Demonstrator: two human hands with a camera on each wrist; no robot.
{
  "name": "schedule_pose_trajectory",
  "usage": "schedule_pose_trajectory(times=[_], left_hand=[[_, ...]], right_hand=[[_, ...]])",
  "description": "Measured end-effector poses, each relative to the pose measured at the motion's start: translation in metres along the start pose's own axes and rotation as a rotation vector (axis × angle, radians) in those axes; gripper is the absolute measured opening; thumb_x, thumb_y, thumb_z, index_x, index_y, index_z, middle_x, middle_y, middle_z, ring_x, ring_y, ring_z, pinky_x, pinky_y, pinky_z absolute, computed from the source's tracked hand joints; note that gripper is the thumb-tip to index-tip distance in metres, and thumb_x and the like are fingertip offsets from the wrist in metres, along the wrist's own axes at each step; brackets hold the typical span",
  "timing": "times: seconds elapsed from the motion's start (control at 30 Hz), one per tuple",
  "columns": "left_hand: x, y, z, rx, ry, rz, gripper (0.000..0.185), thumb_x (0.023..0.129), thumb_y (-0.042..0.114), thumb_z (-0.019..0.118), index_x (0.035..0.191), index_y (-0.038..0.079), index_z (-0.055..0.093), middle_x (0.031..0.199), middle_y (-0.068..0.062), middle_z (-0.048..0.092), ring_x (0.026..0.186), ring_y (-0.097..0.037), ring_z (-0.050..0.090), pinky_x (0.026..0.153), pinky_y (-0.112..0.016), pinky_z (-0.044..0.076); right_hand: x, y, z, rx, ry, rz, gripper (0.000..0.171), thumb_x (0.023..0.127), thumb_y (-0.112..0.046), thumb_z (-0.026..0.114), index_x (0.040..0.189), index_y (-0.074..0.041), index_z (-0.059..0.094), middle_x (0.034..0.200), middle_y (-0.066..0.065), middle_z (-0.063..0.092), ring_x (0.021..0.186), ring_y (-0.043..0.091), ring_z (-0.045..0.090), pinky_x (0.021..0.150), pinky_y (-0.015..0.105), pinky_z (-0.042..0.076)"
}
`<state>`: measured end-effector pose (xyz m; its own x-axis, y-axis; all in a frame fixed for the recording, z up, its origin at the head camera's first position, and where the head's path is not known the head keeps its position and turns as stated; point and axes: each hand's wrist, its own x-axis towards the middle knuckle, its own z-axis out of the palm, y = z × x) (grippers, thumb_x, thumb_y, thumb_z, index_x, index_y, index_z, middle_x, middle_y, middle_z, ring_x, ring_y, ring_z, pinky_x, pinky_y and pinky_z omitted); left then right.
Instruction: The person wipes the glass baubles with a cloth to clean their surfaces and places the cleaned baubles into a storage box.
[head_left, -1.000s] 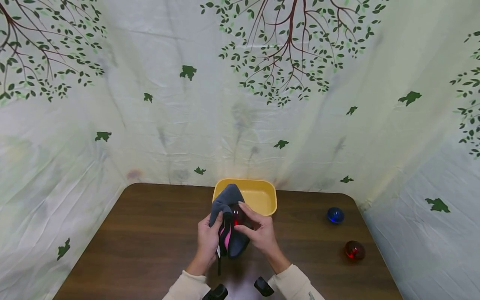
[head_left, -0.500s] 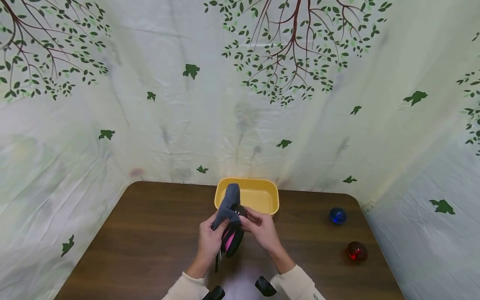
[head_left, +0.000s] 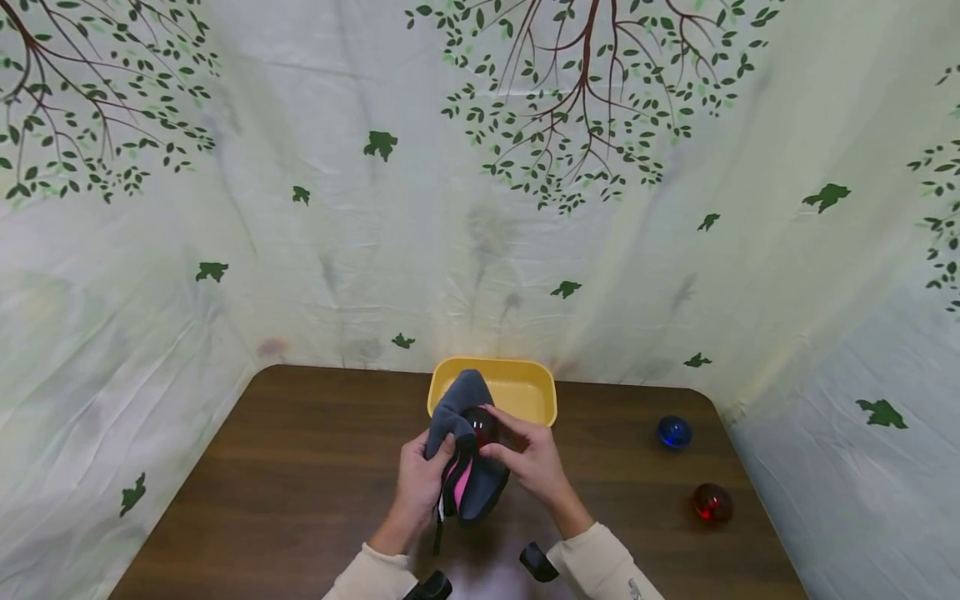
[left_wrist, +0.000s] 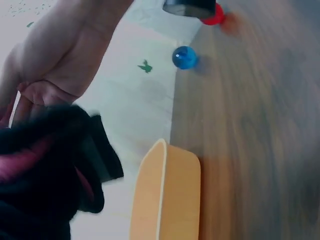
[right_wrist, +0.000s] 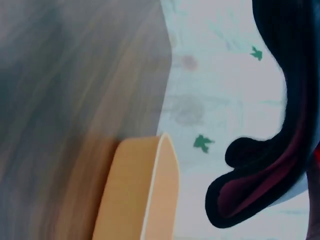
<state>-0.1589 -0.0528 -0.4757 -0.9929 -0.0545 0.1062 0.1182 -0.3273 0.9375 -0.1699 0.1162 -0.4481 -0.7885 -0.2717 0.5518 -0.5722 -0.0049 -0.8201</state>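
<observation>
Two-handedly holding a dark red ball [head_left: 483,426] and a gray pouch [head_left: 467,457] up over the table [head_left: 315,467], near the yellow tray [head_left: 528,392]. Pinching the ball with thumb and fingers of the right hand [head_left: 536,458], gripping the pouch's cloth with the left hand [head_left: 418,477]. Not really telling if inside the opening or just against the cloth. Probably dealing with a hard, slick, maybe breakable ball, so better wrapping round its widest part. Likely getting a light, floppy pouch, best gripping by the edge. Also spotting a blue ball [head_left: 674,432] and a second red ball [head_left: 713,503] over to the right.
</observation>
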Motion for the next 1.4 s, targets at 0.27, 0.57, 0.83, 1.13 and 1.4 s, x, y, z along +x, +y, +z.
schedule_pose_trajectory(times=[0.27, 0.57, 0.83, 1.13, 1.4], left_hand=[[0.000, -0.008, -0.001, 0.331, -0.036, 0.226, 0.058, 0.079, -0.002, 0.076, 0.132, -0.003, 0.055, 0.123, -0.020, 0.061, 0.104, -0.014, 0.063, 0.085, -0.019, 0.050], [0.006, -0.007, 0.001, 0.304, 0.044, 0.174, 0.033, 0.087, -0.001, 0.069, 0.118, -0.010, 0.063, 0.110, -0.025, 0.066, 0.092, -0.008, 0.066, 0.079, -0.018, 0.052], [0.008, -0.002, 0.003, 0.089, 0.154, -0.006, 0.020, 0.094, 0.007, 0.062, 0.098, -0.012, 0.067, 0.073, 0.005, 0.066, 0.068, -0.007, 0.061, 0.065, -0.019, 0.053], [0.004, -0.005, 0.001, 0.238, 0.048, 0.176, 0.023, 0.089, -0.001, 0.066, 0.108, -0.013, 0.065, 0.090, -0.008, 0.072, 0.081, -0.006, 0.065, 0.073, -0.018, 0.054], [0.002, -0.008, 0.000, 0.336, -0.042, 0.381, 0.051, 0.082, -0.006, 0.070, 0.131, -0.004, 0.056, 0.130, -0.021, 0.056, 0.117, -0.013, 0.055, 0.094, -0.019, 0.045]], right_hand=[[-0.003, 0.014, 0.011, 0.098, 0.165, 0.449, 0.029, 0.095, -0.008, 0.061, 0.118, 0.009, 0.064, 0.107, 0.027, 0.067, 0.081, 0.010, 0.069, 0.067, 0.030, 0.058], [-0.009, 0.031, 0.011, 0.119, 0.141, 0.336, 0.039, 0.089, -0.002, 0.067, 0.125, 0.009, 0.058, 0.119, 0.028, 0.061, 0.096, 0.013, 0.066, 0.079, 0.032, 0.055], [-0.011, 0.040, 0.003, 0.173, -0.061, -0.016, 0.057, 0.083, 0.008, 0.069, 0.134, 0.013, 0.046, 0.133, 0.032, 0.049, 0.116, 0.021, 0.059, 0.091, 0.039, 0.050], [-0.011, 0.035, 0.007, 0.118, 0.073, 0.168, 0.044, 0.086, 0.005, 0.067, 0.126, 0.015, 0.053, 0.118, 0.034, 0.058, 0.103, 0.017, 0.064, 0.082, 0.033, 0.054], [-0.008, 0.025, 0.014, 0.151, 0.206, 0.415, 0.034, 0.092, -0.008, 0.064, 0.120, 0.011, 0.061, 0.109, 0.029, 0.065, 0.082, 0.015, 0.070, 0.071, 0.034, 0.058]])
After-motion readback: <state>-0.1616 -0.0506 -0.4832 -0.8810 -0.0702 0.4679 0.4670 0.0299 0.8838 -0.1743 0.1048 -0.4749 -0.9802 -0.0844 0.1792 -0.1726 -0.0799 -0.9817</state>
